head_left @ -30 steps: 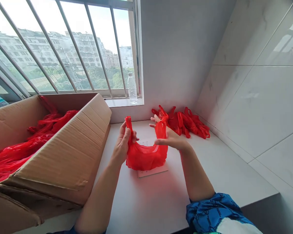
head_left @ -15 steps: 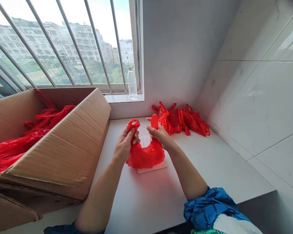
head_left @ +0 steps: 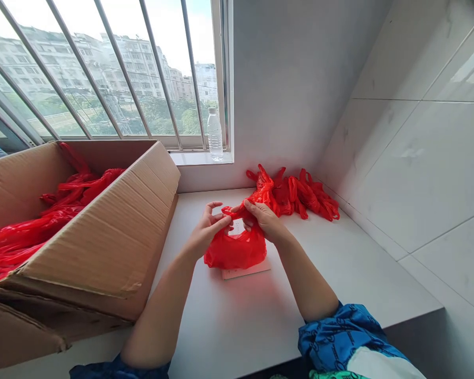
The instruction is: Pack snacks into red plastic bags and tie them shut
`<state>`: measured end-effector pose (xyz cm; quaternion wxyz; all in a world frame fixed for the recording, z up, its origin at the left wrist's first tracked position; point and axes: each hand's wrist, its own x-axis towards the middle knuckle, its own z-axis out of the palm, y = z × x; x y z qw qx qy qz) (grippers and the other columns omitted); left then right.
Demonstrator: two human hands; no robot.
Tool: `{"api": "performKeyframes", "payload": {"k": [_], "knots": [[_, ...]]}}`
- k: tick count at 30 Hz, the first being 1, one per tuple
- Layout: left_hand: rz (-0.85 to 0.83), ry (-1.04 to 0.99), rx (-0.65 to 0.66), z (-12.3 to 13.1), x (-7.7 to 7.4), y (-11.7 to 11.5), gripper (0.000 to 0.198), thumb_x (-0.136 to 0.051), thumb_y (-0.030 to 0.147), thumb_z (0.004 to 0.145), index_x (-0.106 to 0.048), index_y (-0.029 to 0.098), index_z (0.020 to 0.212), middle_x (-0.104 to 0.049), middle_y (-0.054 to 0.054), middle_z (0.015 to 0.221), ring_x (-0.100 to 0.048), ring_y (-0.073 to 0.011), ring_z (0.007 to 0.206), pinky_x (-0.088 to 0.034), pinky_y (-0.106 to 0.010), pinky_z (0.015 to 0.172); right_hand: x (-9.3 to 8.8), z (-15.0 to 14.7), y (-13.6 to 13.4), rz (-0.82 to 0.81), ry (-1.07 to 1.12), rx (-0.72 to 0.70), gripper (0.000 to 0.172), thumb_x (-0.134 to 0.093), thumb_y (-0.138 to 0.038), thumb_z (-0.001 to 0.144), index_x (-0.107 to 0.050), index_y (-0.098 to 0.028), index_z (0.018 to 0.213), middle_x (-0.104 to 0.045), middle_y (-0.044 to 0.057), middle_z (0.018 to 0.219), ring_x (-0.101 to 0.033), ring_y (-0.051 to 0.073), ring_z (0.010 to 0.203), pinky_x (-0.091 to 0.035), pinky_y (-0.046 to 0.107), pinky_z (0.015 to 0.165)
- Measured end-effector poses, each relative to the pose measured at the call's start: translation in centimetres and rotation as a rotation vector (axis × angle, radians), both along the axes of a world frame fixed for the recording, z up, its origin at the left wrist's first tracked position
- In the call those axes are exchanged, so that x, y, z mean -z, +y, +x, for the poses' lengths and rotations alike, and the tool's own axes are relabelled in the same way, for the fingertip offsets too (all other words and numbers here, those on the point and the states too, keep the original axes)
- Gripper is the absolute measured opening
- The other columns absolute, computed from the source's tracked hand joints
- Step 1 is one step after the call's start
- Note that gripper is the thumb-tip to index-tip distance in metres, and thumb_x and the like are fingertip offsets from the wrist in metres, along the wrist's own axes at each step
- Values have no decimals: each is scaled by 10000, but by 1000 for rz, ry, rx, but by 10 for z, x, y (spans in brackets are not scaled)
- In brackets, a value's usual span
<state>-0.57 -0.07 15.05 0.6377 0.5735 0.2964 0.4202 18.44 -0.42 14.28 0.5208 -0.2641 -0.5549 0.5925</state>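
A crumpled red plastic bag [head_left: 233,251] rests on a small white card [head_left: 247,271] on the white counter [head_left: 240,321]. My left hand [head_left: 207,231] pinches one handle of the bag between thumb and forefinger, its other fingers spread. My right hand [head_left: 264,221] is closed on the other handle. The two handles meet between my hands, above the bag's body.
A large open cardboard box [head_left: 98,247] with several loose red bags [head_left: 43,221] stands at the left. A pile of knotted red bags [head_left: 294,195] lies at the back by the tiled wall. A clear water bottle [head_left: 215,135] stands on the windowsill.
My hands have moved together, bringing the bag's two raised handles from apart to touching across the middle. The bag's body has stayed on the card.
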Motion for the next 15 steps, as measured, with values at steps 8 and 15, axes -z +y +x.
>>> {"api": "performKeyframes", "payload": {"k": [8, 15], "knots": [[-214, -78, 108, 9, 3, -3, 240, -629, 409, 884, -544, 186, 857, -458, 49, 609, -382, -83, 518, -448, -251, 633, -1, 5, -4, -30, 81, -166, 377, -655, -551, 873, -551, -207, 758, -579, 10, 877, -515, 126, 697, -417, 241, 590], [5, 169, 184, 6, 0, -6, 417, -736, 446, 828, -494, 251, 1107, -510, 60, 721, -480, -94, 621, -399, -213, 607, -9, 7, -11, 137, -168, -38, 375, -518, -574, 965, -615, -213, 939, -617, 22, 878, -592, 138, 731, -460, 255, 622]]}}
